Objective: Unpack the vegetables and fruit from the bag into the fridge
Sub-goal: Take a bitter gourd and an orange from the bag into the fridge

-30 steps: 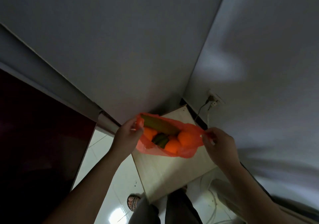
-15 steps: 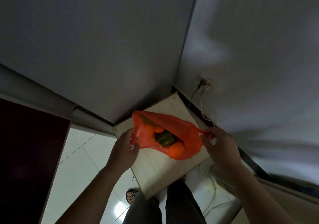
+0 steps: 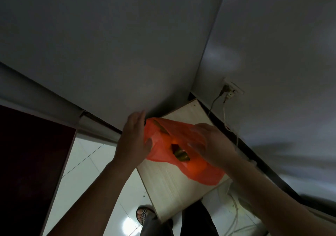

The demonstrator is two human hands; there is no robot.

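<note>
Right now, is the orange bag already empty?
No, a green vegetable and orange fruit show through the opening of the orange bag.

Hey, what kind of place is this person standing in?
Probably a room corner in a home, maybe a kitchen: a white tiled floor, a wall socket with cables plugged in, and a small wooden table holding an orange bag of produce.

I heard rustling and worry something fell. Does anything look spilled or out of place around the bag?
Nothing stands out. The orange bag lies on the wooden table, green vegetables inside it, no produce on the floor. The left hand touches its edge; the right hand hovers over its mouth.
</note>
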